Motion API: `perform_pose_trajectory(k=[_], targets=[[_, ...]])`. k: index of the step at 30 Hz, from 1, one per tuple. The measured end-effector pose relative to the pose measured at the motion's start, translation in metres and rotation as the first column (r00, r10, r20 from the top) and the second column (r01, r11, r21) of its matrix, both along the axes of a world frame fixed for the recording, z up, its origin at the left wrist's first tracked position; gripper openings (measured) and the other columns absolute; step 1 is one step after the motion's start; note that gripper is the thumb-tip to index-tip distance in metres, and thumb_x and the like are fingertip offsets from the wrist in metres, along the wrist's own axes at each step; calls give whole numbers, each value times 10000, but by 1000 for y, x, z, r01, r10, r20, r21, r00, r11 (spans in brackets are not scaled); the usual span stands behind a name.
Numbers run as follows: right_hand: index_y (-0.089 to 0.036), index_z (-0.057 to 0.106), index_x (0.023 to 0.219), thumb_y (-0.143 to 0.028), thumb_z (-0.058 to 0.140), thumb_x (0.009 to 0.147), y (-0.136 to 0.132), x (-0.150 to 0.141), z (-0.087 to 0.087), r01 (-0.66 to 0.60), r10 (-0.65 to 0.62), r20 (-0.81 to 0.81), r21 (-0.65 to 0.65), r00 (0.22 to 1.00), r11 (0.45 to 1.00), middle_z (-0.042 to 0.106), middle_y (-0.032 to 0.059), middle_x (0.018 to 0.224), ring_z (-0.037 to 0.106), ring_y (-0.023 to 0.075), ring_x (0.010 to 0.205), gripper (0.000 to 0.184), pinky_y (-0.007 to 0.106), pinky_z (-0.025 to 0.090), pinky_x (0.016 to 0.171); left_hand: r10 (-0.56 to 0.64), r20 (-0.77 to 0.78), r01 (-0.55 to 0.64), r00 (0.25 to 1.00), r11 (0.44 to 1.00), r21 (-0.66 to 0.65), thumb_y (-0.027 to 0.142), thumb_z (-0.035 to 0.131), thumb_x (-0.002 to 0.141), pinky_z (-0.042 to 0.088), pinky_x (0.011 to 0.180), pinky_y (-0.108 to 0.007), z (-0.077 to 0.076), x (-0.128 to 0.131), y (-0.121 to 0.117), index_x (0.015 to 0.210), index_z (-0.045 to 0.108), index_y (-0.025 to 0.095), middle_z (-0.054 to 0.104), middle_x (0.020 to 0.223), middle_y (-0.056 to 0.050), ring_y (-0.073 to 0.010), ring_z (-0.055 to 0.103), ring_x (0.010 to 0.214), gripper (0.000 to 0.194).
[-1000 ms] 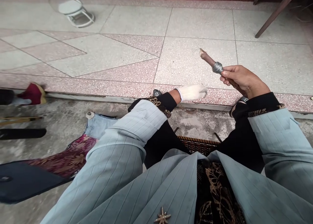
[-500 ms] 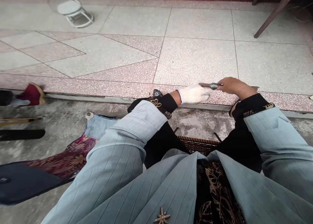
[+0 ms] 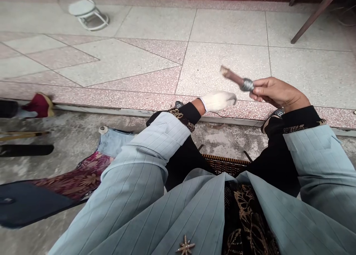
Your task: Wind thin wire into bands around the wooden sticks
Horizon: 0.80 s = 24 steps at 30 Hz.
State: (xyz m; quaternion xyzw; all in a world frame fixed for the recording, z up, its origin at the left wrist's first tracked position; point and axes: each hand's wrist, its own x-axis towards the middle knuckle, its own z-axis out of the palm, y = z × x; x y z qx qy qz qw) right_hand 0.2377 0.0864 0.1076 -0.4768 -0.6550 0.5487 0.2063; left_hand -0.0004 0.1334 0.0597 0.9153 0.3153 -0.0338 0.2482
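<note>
Head view: the bare right hand (image 3: 278,93), its thumb and fingers pinched closed, grips a brown stick (image 3: 233,77) beside a coil of silvery wire (image 3: 246,85) wound around it; the coil lies at the fingertips, and the stick's pale end projects beyond it, tilted up and leftward over the tiled floor (image 3: 222,58). The left hand (image 3: 218,100), in a white glove, is partly curled below the stick's projecting end and apart from it, above the step edge (image 3: 133,103); whether its fingers hold anything cannot be told.
</note>
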Motion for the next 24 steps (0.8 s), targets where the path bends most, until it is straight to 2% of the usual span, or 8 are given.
perform_pose_trajectory(k=[2,5,12,17,19,21,23,24], targets=[[-164,708,1024,-457,637,887,2,1,-3,204,-205,-1,37,979,978,595,48,767,460,121,617,331,290,402,582,-42,-21,42,999,999,23,355,330,964,389,718,-320,-5,5,-3,1132,652,217,692,966,-60,-187,581,792,389],[-145,706,955,-387,647,886,11,2,-18,304,-310,117,71,943,950,579,49,731,450,118,589,259,300,390,561,-105,-47,108,993,992,61,347,323,968,379,701,-305,-9,12,-7,1119,644,224,698,956,-46,-179,598,793,375],[-149,744,1037,-348,625,867,27,5,-37,202,-316,578,255,752,946,656,95,790,568,209,728,288,360,398,653,-118,-113,135,987,978,157,354,307,969,366,659,-316,-14,16,-7,1107,649,199,698,896,-79,-203,621,774,400],[-172,771,976,-317,619,846,25,2,-41,-63,-22,820,71,572,996,684,114,860,581,234,762,248,365,399,670,-83,-108,101,991,981,166,368,351,960,374,678,-321,-18,14,-7,1084,671,198,699,901,-90,-217,631,813,383],[-195,778,935,-315,654,821,22,-1,-41,-196,224,759,-129,612,972,677,74,802,563,203,720,207,343,403,666,-48,-101,62,994,987,146,371,389,953,385,704,-323,-17,12,-7,1093,678,207,703,893,-89,-219,628,841,361],[-217,783,961,-348,685,803,18,-2,-36,-353,469,560,-310,683,883,650,27,732,533,168,671,228,317,406,655,-24,-86,35,996,992,120,372,411,948,394,723,-324,-13,11,-8,1104,680,210,708,891,-89,-220,623,858,351],[-221,779,1024,-409,707,793,12,-2,-26,-475,592,324,-374,738,797,627,4,700,516,148,650,307,301,409,647,-31,-56,36,998,996,79,362,415,944,399,721,-316,-7,10,-8,1109,677,201,708,902,-86,-215,619,852,349],[-217,773,1041,-437,722,783,8,-1,-19,-485,576,249,-344,778,804,628,3,710,519,145,659,343,297,411,646,-41,-38,43,998,998,46,354,415,941,400,713,-308,-5,10,-8,1107,673,195,707,909,-80,-208,618,842,345]])
